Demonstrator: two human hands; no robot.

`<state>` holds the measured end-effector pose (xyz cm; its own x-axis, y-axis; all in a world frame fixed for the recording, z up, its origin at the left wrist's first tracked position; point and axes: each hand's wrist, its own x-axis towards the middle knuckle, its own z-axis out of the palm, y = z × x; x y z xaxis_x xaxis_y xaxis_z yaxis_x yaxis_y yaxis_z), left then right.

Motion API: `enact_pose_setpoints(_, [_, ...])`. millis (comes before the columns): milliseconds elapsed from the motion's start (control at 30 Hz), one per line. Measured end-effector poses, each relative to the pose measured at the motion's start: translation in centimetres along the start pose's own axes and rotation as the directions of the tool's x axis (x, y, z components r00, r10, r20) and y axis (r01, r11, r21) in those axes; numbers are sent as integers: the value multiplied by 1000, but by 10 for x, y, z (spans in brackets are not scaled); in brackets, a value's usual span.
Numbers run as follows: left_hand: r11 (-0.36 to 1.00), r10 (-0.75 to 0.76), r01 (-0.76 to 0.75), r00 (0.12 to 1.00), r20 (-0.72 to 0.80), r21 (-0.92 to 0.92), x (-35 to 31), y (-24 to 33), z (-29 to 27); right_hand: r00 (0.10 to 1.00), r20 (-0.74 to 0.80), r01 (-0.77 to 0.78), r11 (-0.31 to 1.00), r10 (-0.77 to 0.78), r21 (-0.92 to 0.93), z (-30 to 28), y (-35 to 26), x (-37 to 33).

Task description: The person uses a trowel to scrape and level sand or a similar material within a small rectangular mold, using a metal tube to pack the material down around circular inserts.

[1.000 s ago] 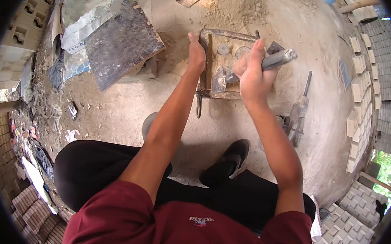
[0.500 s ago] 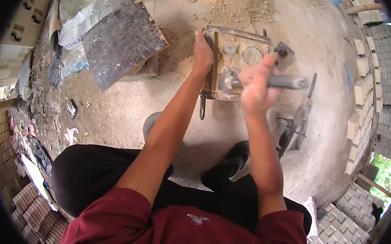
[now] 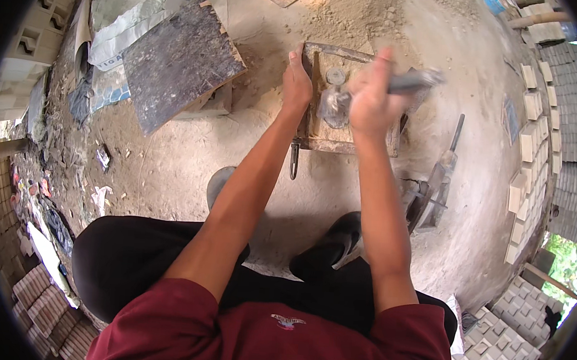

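Observation:
On the ground before me lies a rectangular metal mould [image 3: 334, 146], its frame filled with pale sandy powder. Small round marks or discs show in the powder. My left hand [image 3: 297, 87] grips the frame's left side near the far corner; its thumb points up and the other fingers are largely hidden. Closed in a fist over the mould's right half, my right hand [image 3: 373, 104] holds a metal rammer [image 3: 412, 81]. That tool is smeared by motion. One end sticks out to the right of the fist, and a shiny end appears over the powder to its left.
A dark, stained board [image 3: 183, 65] rests at a slant at the left. Loose sandy powder [image 3: 353, 17] is heaped beyond the mould. At the right lies a metal lever-like tool [image 3: 435, 180]. Pale moulded blocks [image 3: 527, 156] are stacked along the right, with patterned blocks [image 3: 497, 348] lower right.
My right hand has shifted a little left and tipped the rammer so its right end is higher. The left hand stays on the frame. The whole view has shifted slightly.

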<state>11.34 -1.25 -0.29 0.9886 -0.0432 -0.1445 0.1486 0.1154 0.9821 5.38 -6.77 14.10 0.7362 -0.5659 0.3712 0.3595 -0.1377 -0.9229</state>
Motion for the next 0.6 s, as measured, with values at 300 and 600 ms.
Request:
enact_pose_setpoints(300, [998,53,-52,999,-13,47,7,-10,-6,989,83,-113,982,126,-149,13,7,41])
enact_pose_setpoints(600, [992,100,-99,995,-5,84,-4,11,1,1000,-21,19,991,-22,-130,18,21,65])
